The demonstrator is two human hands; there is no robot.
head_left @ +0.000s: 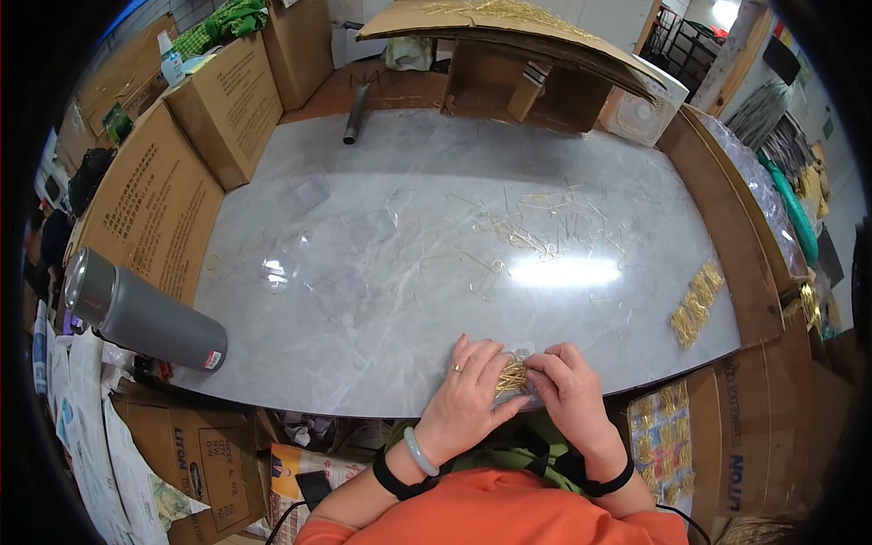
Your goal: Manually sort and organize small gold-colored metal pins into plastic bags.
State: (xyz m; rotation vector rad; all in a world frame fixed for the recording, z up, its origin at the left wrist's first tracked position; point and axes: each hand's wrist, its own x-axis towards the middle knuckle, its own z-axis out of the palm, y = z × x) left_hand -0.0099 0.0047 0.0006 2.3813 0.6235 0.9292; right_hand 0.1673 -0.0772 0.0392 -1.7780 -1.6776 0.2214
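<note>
Close to the table's near edge, a small clear plastic pack of thin gold-coloured metal pins (510,376) is between my hands. My left hand (465,391) is wrapped around its left side, with the thumb along the near edge. My right hand (569,389) pinches its right side with bent fingers. Whether the pack is a bag or a box I cannot tell, as my fingers cover its edges. Farther out, loose gold-coloured pins (536,238) lie scattered over the grey marbled table (400,331). Several clear plastic pieces (341,283) rest to the left.
A grey bottle (159,313) lies tilted at the left edge. Cardboard boxes (227,104) wall the left side; an open carton (477,86) stands at the back. A dark tube (356,116) lies far left. Bundled gold-coloured pins (697,304) sit at the right edge.
</note>
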